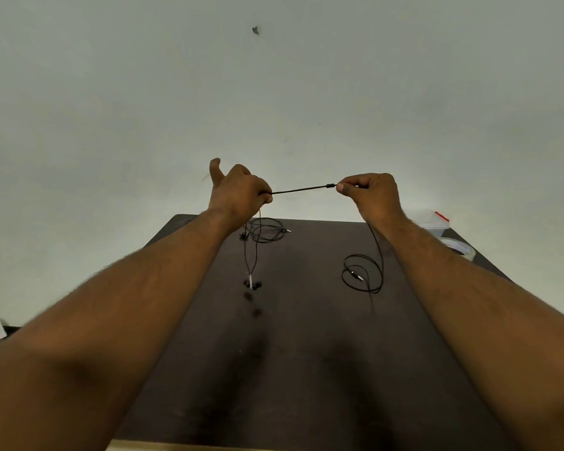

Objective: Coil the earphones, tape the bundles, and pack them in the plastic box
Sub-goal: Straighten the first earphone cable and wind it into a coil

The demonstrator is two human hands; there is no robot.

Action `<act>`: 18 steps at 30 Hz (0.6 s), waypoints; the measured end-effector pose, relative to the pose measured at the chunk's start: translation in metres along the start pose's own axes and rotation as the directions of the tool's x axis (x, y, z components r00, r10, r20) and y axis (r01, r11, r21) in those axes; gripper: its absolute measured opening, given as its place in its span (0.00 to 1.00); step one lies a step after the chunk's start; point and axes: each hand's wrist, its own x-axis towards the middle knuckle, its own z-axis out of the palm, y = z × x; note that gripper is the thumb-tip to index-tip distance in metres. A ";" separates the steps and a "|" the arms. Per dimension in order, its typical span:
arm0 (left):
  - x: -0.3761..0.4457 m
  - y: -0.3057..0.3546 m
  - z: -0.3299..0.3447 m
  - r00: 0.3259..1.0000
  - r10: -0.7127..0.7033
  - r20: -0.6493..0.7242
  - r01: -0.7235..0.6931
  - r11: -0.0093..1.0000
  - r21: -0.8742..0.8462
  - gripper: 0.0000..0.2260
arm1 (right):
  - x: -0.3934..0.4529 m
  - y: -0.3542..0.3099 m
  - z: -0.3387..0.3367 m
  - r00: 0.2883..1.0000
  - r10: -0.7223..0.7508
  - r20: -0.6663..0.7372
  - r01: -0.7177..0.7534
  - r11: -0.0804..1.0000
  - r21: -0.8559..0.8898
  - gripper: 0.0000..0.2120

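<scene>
Desk [306, 369]: dark, matte, flat top; far edge just behind my hands, near edge at bottom of view; wide bare stretch in the middle and near half, room to move there.
Left hand [238, 190]: raised over far edge, fingers closed on the earphone cable [302, 189], thumb sticking up.
Right hand [370, 192]: same height, fingers pinched tight on the cable by a small black bead.
Cable axis: held section taut, running left-right between my hands, slightly higher at right; thin, black, round.
Cable ends: earbuds [252, 284] hang from left hand over desk; plug end drops from right hand into a loose loop [362, 273] on desk.
Second earphones [266, 230]: loose black coil near far edge.
Plastic box [432, 219]: clear, red clip, far right corner.
Tape roll [458, 247]: right edge, just beside box.
</scene>
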 end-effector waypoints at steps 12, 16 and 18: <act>0.016 0.014 -0.008 0.997 -0.026 0.071 0.037 0.987 -0.154 0.07 | -0.004 0.008 -0.011 0.998 0.061 -0.024 -0.064 0.983 -0.171 0.11; 0.024 0.025 -0.010 0.996 -0.009 0.086 0.026 0.979 -0.201 0.04 | -0.014 0.009 -0.005 0.986 -0.167 0.028 0.142 0.723 -0.676 0.27; 0.026 0.030 -0.009 0.995 0.026 0.094 -0.008 0.981 -0.195 0.04 | -0.020 -0.002 0.012 0.970 -0.241 0.043 0.219 0.778 -0.589 0.25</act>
